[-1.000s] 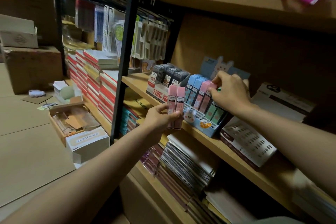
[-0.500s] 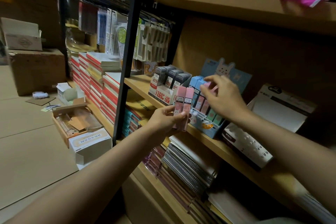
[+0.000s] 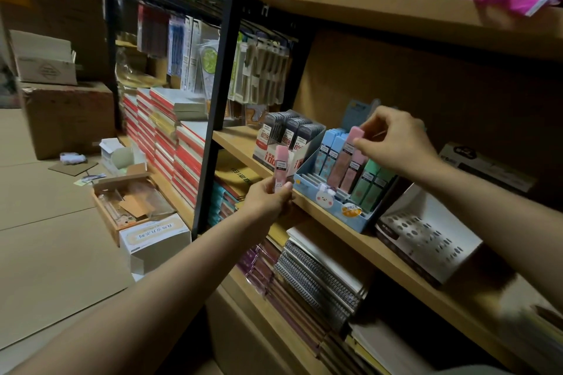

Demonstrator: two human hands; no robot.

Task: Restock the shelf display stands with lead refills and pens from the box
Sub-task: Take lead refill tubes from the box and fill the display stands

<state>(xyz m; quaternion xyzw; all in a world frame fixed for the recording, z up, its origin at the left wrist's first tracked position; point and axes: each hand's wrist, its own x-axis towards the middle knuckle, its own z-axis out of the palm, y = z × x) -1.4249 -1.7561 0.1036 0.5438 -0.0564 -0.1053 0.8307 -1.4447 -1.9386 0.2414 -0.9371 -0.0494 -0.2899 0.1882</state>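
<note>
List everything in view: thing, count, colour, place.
blue display stand: one, light blue, middle shelf
lead refill cases in stand: blue, pink, green rows; count unclear
grey refill box: one, grey packs, left of stand
white perforated stand: one, white, right of stand
notebooks: stacks, red and white, left bay
spiral notebooks: stack, lower shelf
open box: one, brown, floor
white carton: one, floor
left hand: grip on one pink case
right hand: pinching pink case above stand
</note>
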